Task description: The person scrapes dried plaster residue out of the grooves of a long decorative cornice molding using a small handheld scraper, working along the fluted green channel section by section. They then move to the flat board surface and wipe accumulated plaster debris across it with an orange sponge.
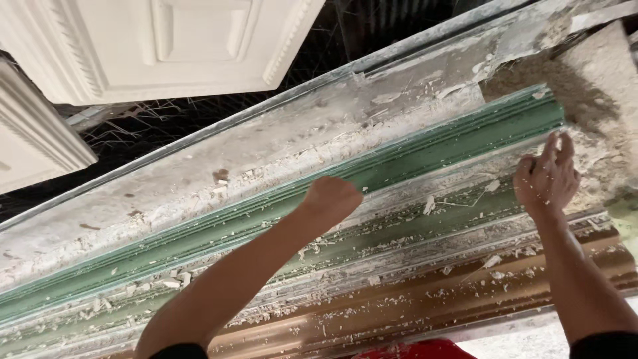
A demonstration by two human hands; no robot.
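A long green ridged mould (412,156) lies slantwise on a plaster-caked workbench (219,163). My left hand (332,198) rests as a closed fist against the mould's near edge, about halfway along; I cannot see anything inside it. My right hand (548,176) presses on the white plaster layer at the mould's right end, fingers together and pointing up. Both forearms reach in from the bottom. A brown glossy moulded strip (425,302) runs parallel, nearer to me.
White ornate plaster castings (153,43) lie at the top left, another white plaster casting (33,133) at the left edge. Dark fibre mesh (139,123) shows between them. White plaster crumbs (166,282) litter the bench. Something red (412,349) sits at the bottom edge.
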